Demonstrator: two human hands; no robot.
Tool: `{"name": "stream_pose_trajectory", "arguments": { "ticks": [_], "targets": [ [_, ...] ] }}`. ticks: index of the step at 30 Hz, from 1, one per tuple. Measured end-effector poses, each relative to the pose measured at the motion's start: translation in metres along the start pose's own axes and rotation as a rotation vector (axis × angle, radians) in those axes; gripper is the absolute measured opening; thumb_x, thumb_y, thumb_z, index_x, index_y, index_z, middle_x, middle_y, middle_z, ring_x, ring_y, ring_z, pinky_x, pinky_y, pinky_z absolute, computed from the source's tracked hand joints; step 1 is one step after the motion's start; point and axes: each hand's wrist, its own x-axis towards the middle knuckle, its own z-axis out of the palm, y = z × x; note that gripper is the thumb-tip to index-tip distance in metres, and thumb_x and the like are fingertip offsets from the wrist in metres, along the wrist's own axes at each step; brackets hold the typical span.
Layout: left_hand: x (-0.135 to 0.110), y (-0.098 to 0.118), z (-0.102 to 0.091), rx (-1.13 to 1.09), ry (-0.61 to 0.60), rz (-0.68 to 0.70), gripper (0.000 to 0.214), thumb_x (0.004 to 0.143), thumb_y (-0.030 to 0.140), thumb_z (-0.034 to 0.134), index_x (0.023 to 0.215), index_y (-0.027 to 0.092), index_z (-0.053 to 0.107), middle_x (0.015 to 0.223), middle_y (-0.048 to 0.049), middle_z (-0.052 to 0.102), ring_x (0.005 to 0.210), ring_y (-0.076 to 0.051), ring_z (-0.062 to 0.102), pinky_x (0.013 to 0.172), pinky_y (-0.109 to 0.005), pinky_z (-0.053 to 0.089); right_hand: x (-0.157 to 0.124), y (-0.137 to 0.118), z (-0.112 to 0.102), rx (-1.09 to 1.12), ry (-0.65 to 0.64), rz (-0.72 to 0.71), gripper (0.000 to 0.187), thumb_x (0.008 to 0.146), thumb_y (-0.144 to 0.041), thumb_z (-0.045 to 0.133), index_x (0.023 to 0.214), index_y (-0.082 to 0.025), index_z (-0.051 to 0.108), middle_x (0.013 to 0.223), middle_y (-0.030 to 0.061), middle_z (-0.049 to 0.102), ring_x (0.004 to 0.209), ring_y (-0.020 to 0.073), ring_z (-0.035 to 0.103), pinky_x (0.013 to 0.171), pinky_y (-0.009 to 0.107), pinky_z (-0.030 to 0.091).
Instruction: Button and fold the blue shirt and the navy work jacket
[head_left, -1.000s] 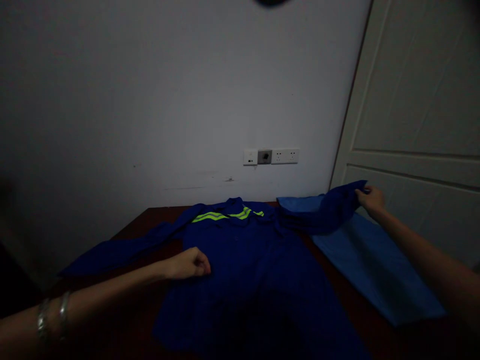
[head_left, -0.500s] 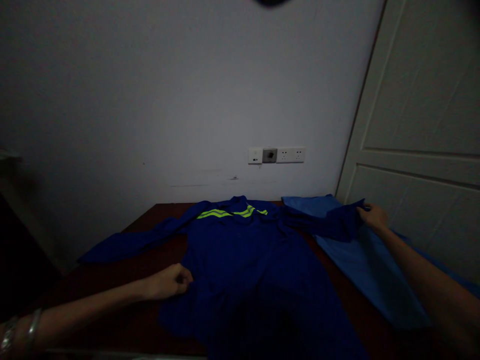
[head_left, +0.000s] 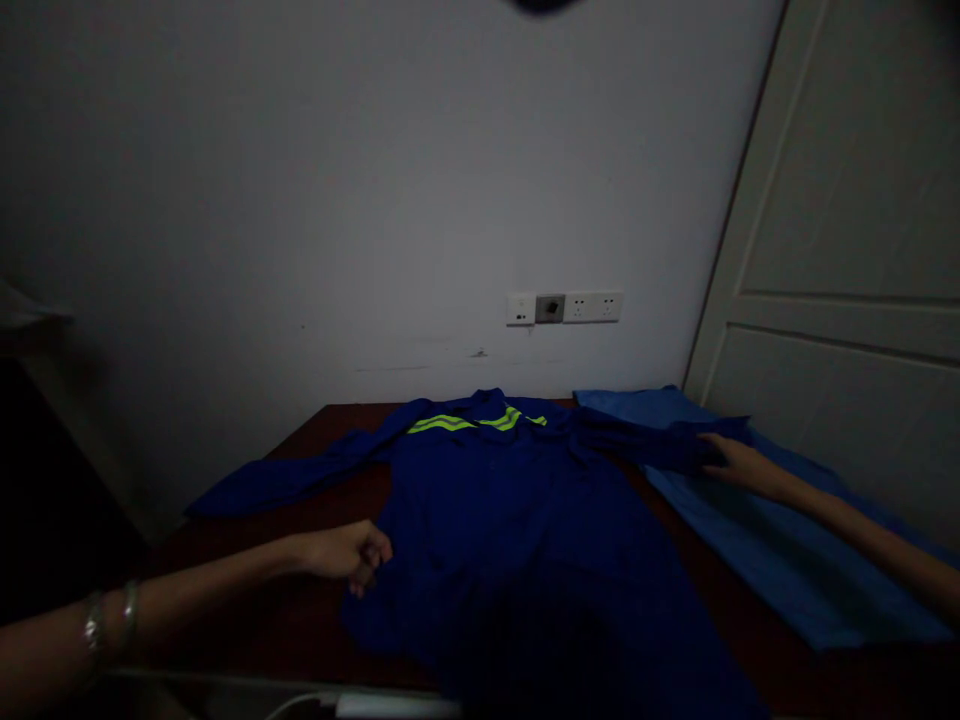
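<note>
Touching sleeve (head_left: 637,440), right hand (head_left: 741,467); left hand (head_left: 339,552) curled at shirt (head_left: 487,510) side

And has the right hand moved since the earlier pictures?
Yes. Judged against the wall sockets, the right hand is now clearly lower in the view and a little further left.

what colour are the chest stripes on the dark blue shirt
The stripes are yellow-green; head view
</note>
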Motion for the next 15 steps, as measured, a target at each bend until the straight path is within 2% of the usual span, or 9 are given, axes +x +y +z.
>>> {"name": "stream_pose_trajectory", "arguments": {
  "ticks": [2,5,9,12,15],
  "targets": [
    [-0.002,-0.007,-0.009,-0.042,-0.061,-0.037,0.021,0.047,0.015,0.055,0.068,0.017,0.054,0.058,0.0039,0.055,0.051,-0.011,0.052,0.053,-0.023,0.043,-0.025,-0.017,0.008,0.073,-0.123,-0.034,0.023,0.067,-0.017,0.056,0.09,-0.021,0.055,0.087,0.0128,0.063,0.084,0.0268,0.06,0.075,0.032,0.041],
    [-0.004,-0.018,-0.02,-0.089,-0.109,-0.073,0.021,0.046,0.016,0.06,0.067,0.017,0.056,0.059,0.003,0.059,0.052,-0.012,0.056,0.054,-0.024,0.044,-0.067,-0.041,0.022,0.103,-0.241,-0.037,0.015,0.071,-0.031,0.054,0.084,-0.023,0.055,0.074,0.0083,0.063,0.069,0.0248,0.061,0.065,0.033,0.042],
    [-0.009,-0.029,-0.026,-0.092,-0.161,-0.085,0.019,0.044,0.015,0.063,0.062,0.017,0.055,0.055,0.0039,0.058,0.051,-0.013,0.056,0.057,-0.026,0.046,-0.121,-0.069,0.026,0.121,-0.403,-0.037,0.029,0.075,-0.049,0.049,0.079,-0.021,0.054,0.068,0.0045,0.062,0.059,0.0207,0.059,0.056,0.03,0.044],
    [-0.017,-0.031,-0.026,-0.073,-0.23,-0.123,0.019,0.042,0.016,0.066,0.058,0.017,0.056,0.052,0.0037,0.058,0.05,-0.014,0.055,0.058,-0.029,0.047,-0.152,-0.088,0.019,0.126,-0.441,-0.111,0.035,0.077,-0.053,0.047,0.086,-0.021,0.056,0.082,0.0065,0.063,0.075,0.0213,0.061,0.069,0.03,0.046],
    [-0.027,-0.028,-0.025,-0.059,-0.321,-0.161,0.023,0.039,0.017,0.071,0.057,0.018,0.057,0.053,0.0026,0.059,0.051,-0.016,0.056,0.059,-0.031,0.047,-0.176,-0.102,0.011,0.13,-0.452,-0.244,0.043,0.076,-0.053,0.049,0.106,-0.023,0.055,0.109,0.0087,0.056,0.1,0.0232,0.055,0.089,0.033,0.041]
  ]
}}
